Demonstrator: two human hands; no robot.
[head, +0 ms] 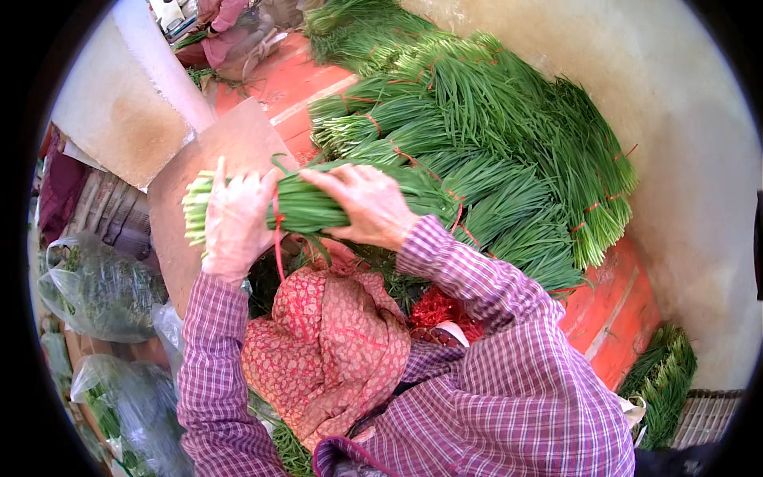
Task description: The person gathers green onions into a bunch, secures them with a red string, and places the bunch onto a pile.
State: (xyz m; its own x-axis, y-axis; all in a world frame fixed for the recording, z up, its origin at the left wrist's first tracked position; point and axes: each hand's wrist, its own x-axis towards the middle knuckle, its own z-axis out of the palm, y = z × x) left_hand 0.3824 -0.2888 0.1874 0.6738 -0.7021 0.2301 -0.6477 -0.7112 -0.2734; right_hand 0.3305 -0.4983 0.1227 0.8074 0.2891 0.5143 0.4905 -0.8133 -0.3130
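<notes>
A bundle of green garlic chives point(310, 203) lies crosswise between my two hands, pale cut ends to the left. My left hand point(238, 217) wraps the bundle close to those ends. A red tie point(278, 223) goes around the stalks just right of that hand, and one loose end hangs down. With thumb and fingers spread across the leaves, my right hand point(372, 206) grips the bundle further along. Behind it, many tied chive bundles point(495, 119) are heaped on an orange-red surface point(596, 316).
A brown board point(220, 137) lies beneath the bundle's cut ends. Red ties point(444, 310) sit near my lap, which a red floral cloth point(334, 346) covers. Plastic bags of greens point(101, 292) stand at left. Another person point(223, 36) sits at top left. A pale wall point(673, 149) bounds the right.
</notes>
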